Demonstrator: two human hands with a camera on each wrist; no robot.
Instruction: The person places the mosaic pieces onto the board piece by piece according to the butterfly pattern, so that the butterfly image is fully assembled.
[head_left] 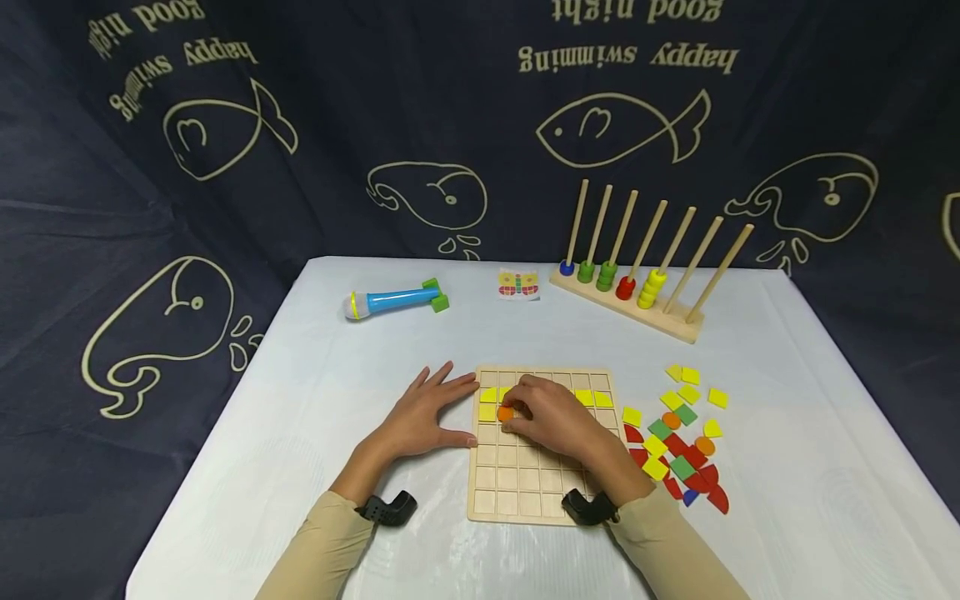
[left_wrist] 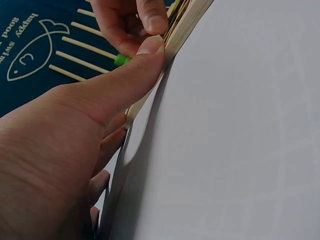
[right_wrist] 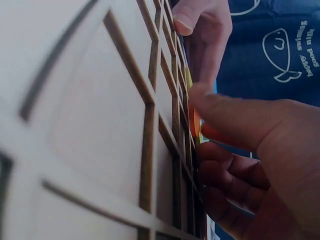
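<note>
My right hand [head_left: 558, 417] pinches an orange disc [head_left: 505, 412] between thumb and fingers, over the second row of a wooden grid board [head_left: 528, 481]. In the right wrist view the disc [right_wrist: 196, 122] is tilted on edge near the board's cells; whether it touches the board I cannot tell. My left hand [head_left: 426, 417] rests beside the board with fingers spread, its index finger and thumb touching the left edge. Yellow pieces [head_left: 487, 412] fill several cells in the upper rows, partly hidden by my right hand.
To the board's right lies a loose scatter of red, yellow, green, orange and blue pieces [head_left: 682, 467]. A wooden peg rack with coloured rings [head_left: 630, 304] stands at the back right. Behind the board are a butterfly pattern card [head_left: 518, 285] and a blue toy microphone [head_left: 393, 301].
</note>
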